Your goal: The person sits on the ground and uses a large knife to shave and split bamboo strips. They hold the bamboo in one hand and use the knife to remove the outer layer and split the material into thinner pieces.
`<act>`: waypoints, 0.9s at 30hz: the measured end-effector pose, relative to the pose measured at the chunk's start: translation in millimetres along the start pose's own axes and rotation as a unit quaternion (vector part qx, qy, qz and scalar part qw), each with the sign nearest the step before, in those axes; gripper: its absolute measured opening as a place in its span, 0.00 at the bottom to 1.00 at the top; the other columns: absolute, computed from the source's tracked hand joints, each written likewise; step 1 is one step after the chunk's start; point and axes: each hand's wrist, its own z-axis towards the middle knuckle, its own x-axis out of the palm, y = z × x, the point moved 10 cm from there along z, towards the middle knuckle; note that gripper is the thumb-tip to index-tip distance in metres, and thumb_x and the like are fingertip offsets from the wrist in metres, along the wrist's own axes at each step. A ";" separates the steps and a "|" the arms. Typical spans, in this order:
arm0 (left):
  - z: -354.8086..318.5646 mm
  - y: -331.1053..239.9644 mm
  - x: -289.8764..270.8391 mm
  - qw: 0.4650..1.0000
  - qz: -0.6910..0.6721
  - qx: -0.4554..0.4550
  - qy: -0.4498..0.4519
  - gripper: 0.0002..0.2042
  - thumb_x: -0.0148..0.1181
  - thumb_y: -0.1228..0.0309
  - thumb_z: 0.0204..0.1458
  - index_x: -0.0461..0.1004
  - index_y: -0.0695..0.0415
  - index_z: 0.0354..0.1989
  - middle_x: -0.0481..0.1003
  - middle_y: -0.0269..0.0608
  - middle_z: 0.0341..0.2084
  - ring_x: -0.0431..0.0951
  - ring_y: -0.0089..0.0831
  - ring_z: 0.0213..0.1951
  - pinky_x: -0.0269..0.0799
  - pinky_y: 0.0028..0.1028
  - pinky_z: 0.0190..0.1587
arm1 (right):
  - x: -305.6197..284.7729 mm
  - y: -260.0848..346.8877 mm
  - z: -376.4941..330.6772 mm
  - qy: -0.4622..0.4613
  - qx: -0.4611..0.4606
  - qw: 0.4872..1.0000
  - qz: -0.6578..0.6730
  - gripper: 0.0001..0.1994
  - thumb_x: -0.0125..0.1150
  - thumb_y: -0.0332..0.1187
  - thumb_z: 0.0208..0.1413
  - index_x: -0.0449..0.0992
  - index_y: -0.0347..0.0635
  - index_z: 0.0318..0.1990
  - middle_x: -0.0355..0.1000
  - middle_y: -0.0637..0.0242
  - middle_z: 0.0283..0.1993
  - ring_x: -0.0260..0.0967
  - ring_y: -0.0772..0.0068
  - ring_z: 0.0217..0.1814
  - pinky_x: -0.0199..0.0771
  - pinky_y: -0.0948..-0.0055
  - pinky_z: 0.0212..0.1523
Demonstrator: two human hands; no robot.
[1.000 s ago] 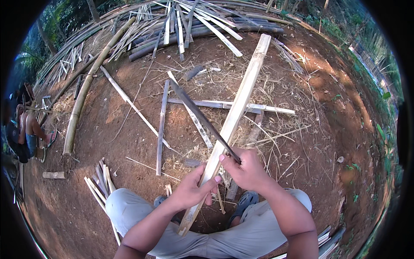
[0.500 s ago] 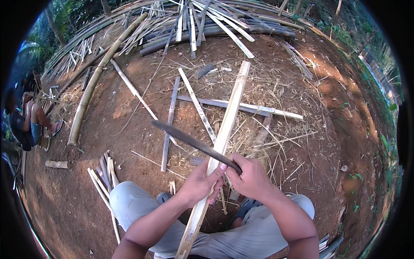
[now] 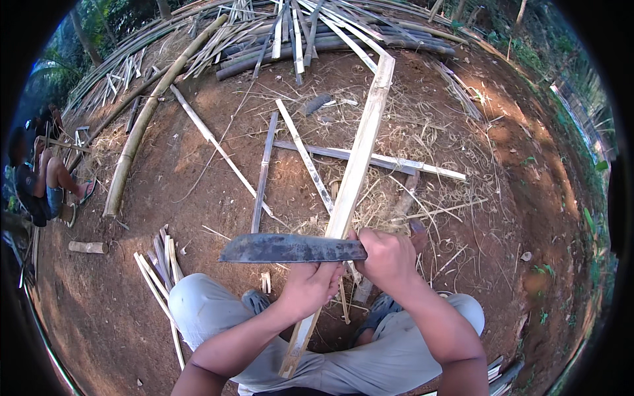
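Observation:
My left hand (image 3: 309, 288) is closed around a long pale bamboo strip (image 3: 360, 162), which slants from between my knees up toward the far pile. In my right hand (image 3: 388, 259) is the handle of a machete; the grip is mostly hidden by my fingers. The machete's broad dark blade (image 3: 290, 249) lies crosswise over the strip, its flat face showing and its tip pointing left. The blade covers part of my left hand's fingers and thumb.
Thin shavings (image 3: 422, 142) and several split bamboo pieces (image 3: 304, 155) litter the brown soil ahead. A thick bamboo pole (image 3: 142, 132) lies at the left, near another seated person (image 3: 41, 181). Split strips (image 3: 162, 264) lean beside my left knee. A large bamboo pile (image 3: 343, 46) stretches across the back.
The machete has rolled from edge-on to flat and swung from slanting to nearly level. The bamboo strip has slid farther away from me, and its near end now shows between my legs.

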 end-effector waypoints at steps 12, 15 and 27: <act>-23.7 18.2 22.9 0.994 0.103 0.019 0.027 0.10 0.49 0.64 0.69 0.64 0.60 0.47 0.67 0.30 0.21 0.65 0.14 0.16 0.59 0.21 0.16 | -37.0 -70.0 39.0 0.015 0.255 0.965 -0.066 0.05 0.62 0.28 0.49 0.77 0.39 0.25 0.74 0.52 0.21 0.77 0.49 0.24 0.77 0.54 0.30; -15.2 -0.4 -4.4 0.975 0.189 0.092 -0.078 0.10 0.49 0.65 0.69 0.68 0.60 0.45 0.66 0.28 0.19 0.65 0.14 0.16 0.60 0.21 0.16 | 15.3 -10.3 23.3 0.160 0.043 0.986 0.001 0.06 0.65 0.29 0.45 0.75 0.39 0.23 0.74 0.52 0.21 0.75 0.47 0.23 0.77 0.53 0.29; -25.2 -37.3 6.8 0.924 0.299 0.228 -0.076 0.11 0.51 0.66 0.68 0.69 0.63 0.40 0.69 0.34 0.18 0.70 0.22 0.19 0.67 0.28 0.23 | 13.6 -37.6 12.3 -0.029 -0.041 0.997 -0.052 0.09 0.68 0.33 0.45 0.74 0.39 0.25 0.72 0.53 0.20 0.75 0.48 0.22 0.75 0.57 0.24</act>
